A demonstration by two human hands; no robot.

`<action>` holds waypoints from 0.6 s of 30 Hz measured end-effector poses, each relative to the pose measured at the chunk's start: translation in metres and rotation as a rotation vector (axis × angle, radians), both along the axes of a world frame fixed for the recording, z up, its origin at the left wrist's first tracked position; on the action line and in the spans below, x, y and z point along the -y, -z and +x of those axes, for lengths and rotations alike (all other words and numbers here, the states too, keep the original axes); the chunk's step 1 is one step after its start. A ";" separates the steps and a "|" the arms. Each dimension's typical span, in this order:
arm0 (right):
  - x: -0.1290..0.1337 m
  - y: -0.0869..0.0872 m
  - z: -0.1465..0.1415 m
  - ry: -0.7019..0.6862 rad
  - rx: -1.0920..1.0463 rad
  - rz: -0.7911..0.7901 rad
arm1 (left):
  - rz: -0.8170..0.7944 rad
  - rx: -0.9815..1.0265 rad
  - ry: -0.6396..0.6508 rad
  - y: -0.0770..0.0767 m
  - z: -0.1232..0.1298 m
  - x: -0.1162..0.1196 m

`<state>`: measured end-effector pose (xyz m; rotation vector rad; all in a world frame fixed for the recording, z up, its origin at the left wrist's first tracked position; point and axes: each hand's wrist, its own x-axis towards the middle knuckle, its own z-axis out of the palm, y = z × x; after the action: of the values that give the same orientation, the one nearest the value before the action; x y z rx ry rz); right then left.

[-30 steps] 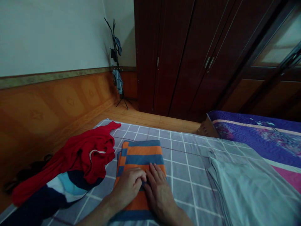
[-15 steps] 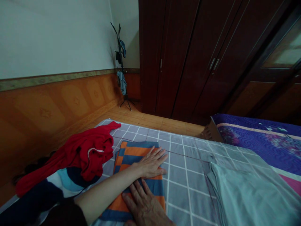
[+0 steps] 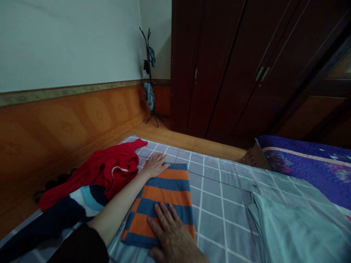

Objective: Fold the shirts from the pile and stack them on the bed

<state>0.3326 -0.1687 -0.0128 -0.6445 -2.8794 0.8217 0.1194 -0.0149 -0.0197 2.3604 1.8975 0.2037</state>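
A folded orange and blue-grey striped garment (image 3: pixel 167 195) lies flat on the checked grey bedsheet (image 3: pixel 211 219) in front of me. My left hand (image 3: pixel 157 165) rests at its far left corner, palm down, fingers stretched out. Close to the near right part of the garment, my right hand (image 3: pixel 175 233) lies flat on the stripes with its fingers spread. Neither hand grips anything. A dark sleeve (image 3: pixel 85 244) covers my left upper forearm. Left of the garment is a crumpled red garment (image 3: pixel 109 164), partly over a navy, white and light-blue cloth (image 3: pixel 85 201).
Pale green folded cloth (image 3: pixel 296 226) lies on the bed at the right. Beyond are a purple patterned bedcover (image 3: pixel 307 160), a dark wooden wardrobe (image 3: pixel 216 65) and a black coat stand (image 3: pixel 150 73) with hanging items. A tiled orange wall (image 3: pixel 82 113) runs along the left.
My left hand has moved from the garment's far right side to its far left corner. My right hand stays on the near part. The view has turned slightly left.
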 end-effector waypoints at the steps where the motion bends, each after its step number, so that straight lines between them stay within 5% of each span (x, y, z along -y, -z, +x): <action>1: 0.000 0.001 0.000 0.000 -0.003 0.005 | 0.014 -0.002 -0.024 -0.002 -0.005 0.002; 6: 0.001 -0.003 0.000 0.012 0.001 0.014 | 0.039 0.000 0.042 -0.003 -0.014 0.031; 10: 0.002 -0.011 0.001 0.041 0.002 0.004 | 0.088 0.017 -0.086 -0.004 -0.030 0.053; 18: 0.008 -0.019 -0.001 0.103 -0.049 0.088 | 0.105 0.264 -0.123 -0.041 -0.033 0.136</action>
<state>0.3315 -0.1764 0.0064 -0.7449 -2.7932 0.6838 0.0862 -0.1506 0.0211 2.1497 1.9450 0.6073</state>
